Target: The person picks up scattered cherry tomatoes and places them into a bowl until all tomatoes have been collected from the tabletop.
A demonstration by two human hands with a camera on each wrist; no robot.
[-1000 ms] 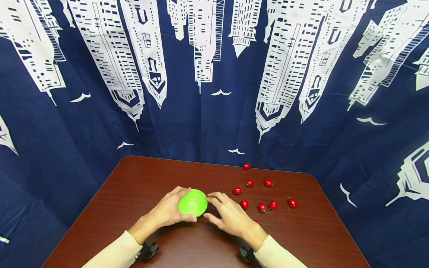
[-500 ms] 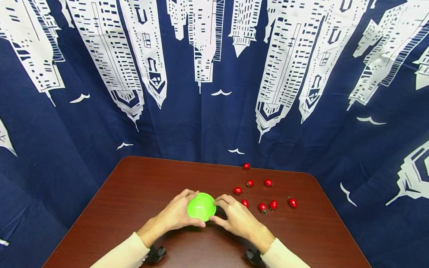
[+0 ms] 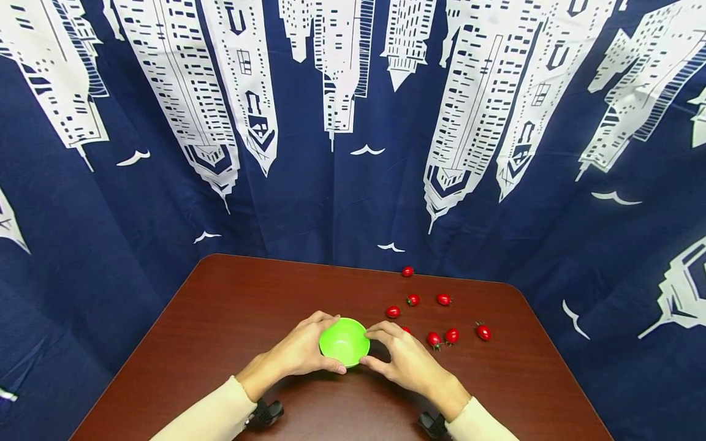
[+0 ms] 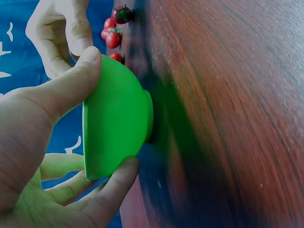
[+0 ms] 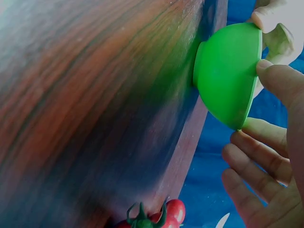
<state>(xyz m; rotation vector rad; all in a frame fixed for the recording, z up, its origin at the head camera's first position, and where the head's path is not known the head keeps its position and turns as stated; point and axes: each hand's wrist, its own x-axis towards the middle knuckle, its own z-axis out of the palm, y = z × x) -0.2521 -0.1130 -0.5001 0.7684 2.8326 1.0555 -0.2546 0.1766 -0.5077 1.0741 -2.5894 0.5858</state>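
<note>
A small bright green bowl point(image 3: 344, 343) stands upright between both hands near the middle of the table, its inside bare. My left hand point(image 3: 302, 350) grips its left side; in the left wrist view the thumb lies on the near wall of the bowl point(image 4: 116, 118) and fingers reach round the far side. On the right, my right hand point(image 3: 410, 358) holds the rim between thumb and fingertips. The right wrist view shows that thumb at the rim of the bowl point(image 5: 228, 76), an index fingertip at the opposite edge, and the other fingers off it. The bowl's foot is close over the tabletop.
Several red cherry tomatoes point(image 3: 434, 340) lie scattered on the right half of the brown table point(image 3: 237, 306). One tomato point(image 3: 407, 271) is near the back edge, and another is partly hidden behind my right hand. A navy curtain point(image 3: 298, 202) with white buildings hangs behind.
Both hands and the bowl have shifted right and slightly nearer. The right hand now covers most of one tomato and hides another that showed beside the wrist. The other tomatoes have stayed put.
</note>
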